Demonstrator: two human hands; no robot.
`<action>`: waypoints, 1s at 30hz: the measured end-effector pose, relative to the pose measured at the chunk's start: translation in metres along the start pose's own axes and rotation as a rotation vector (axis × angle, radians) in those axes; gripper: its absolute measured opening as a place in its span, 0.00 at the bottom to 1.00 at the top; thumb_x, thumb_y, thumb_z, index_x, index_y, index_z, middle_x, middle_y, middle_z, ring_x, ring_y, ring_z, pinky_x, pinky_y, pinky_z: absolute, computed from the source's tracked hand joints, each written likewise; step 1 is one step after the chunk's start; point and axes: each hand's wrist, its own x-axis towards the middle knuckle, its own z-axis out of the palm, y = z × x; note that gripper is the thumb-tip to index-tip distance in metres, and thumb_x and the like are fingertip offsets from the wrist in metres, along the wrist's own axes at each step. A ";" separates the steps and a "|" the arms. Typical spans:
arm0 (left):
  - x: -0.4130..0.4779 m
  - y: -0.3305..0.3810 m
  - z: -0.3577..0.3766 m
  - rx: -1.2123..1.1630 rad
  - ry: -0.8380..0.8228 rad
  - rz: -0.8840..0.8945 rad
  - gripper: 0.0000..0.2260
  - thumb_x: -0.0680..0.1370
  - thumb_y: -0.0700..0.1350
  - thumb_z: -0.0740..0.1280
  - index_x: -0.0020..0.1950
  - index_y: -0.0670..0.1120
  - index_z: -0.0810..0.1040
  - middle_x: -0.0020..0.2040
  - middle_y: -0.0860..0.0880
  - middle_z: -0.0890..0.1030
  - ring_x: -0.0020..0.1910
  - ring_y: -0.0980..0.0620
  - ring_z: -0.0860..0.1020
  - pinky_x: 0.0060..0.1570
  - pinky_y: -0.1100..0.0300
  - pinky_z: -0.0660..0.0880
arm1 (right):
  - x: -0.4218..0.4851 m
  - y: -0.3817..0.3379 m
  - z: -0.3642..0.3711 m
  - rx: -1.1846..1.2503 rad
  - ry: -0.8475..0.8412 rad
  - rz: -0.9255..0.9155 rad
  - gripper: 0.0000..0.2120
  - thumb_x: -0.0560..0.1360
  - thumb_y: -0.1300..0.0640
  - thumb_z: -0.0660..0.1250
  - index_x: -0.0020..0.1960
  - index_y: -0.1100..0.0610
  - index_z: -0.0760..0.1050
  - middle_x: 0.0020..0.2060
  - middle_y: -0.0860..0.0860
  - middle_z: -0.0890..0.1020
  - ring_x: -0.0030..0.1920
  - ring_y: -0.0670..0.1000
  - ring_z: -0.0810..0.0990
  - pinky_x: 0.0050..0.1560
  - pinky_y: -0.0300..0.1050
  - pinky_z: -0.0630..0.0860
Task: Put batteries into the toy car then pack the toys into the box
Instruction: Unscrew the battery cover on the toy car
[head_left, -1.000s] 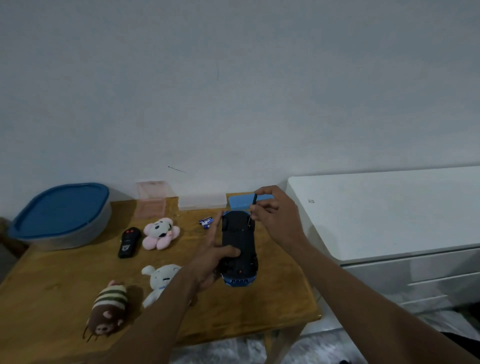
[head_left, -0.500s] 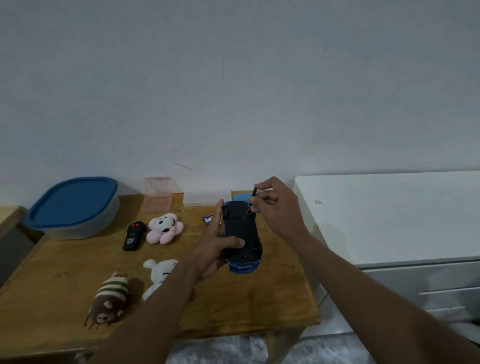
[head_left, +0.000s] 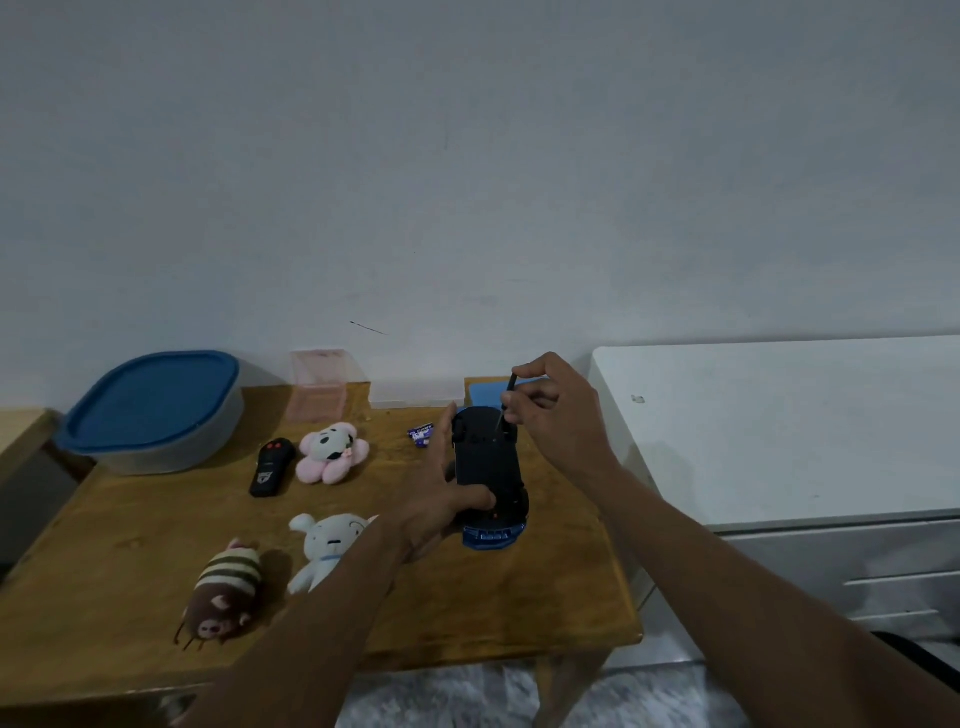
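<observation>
- The toy car (head_left: 488, 467) is upside down, its black underside facing up and its blue bumper pointing toward the person. It sits over the right half of the wooden table (head_left: 104, 545); whether it rests on the wood or is held just above it cannot be told.
- The left hand (head_left: 441, 504) grips the car from its left side: the thumb lies across the underside near the blue end, and the fingers run along the far flank, curled round the body.
- The right hand (head_left: 556, 415) is closed in a pinch on a thin dark screwdriver (head_left: 506, 405), held between thumb and fingertips. The tool stands tilted, with its tip down on the underside near the car's far end.
- A small pack of batteries (head_left: 422, 434) lies on the table just left of the car's far end, close to the left fingertips.
- The box (head_left: 150, 410), grey with a blue lid on it, stands at the far left corner of the table.
- A clear pink container (head_left: 318, 384) stands against the wall, to the right of the box.
- A black remote (head_left: 270, 465) lies beside a pink plush toy (head_left: 332, 452), in front of the pink container.
- Nearer the person, a white plush toy (head_left: 332, 545) is partly hidden by the left forearm, and a brown striped plush toy (head_left: 223, 592) lies to its left.
- A flat blue thing (head_left: 485, 389) shows behind the car, at the table's back edge.
- A white cabinet (head_left: 779, 415) with drawers stands right of the table.
</observation>
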 end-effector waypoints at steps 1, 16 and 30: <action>0.000 -0.001 0.000 -0.005 -0.006 0.004 0.51 0.66 0.26 0.70 0.71 0.72 0.53 0.67 0.39 0.71 0.60 0.36 0.77 0.55 0.38 0.76 | 0.000 0.000 0.000 -0.001 0.000 -0.001 0.07 0.74 0.63 0.69 0.50 0.55 0.73 0.37 0.52 0.84 0.36 0.48 0.85 0.42 0.47 0.83; 0.003 -0.001 -0.006 0.043 -0.031 0.072 0.56 0.59 0.31 0.76 0.68 0.76 0.53 0.67 0.40 0.72 0.59 0.36 0.77 0.58 0.34 0.73 | -0.001 -0.002 0.001 -0.024 -0.008 -0.019 0.07 0.74 0.62 0.69 0.50 0.56 0.74 0.37 0.50 0.84 0.36 0.47 0.84 0.41 0.45 0.83; 0.003 -0.001 -0.008 0.022 -0.015 0.056 0.56 0.61 0.29 0.74 0.71 0.73 0.51 0.67 0.38 0.71 0.58 0.36 0.78 0.57 0.36 0.75 | -0.001 -0.002 0.005 -0.036 -0.021 -0.030 0.06 0.74 0.60 0.69 0.50 0.55 0.74 0.37 0.48 0.84 0.36 0.46 0.84 0.43 0.50 0.83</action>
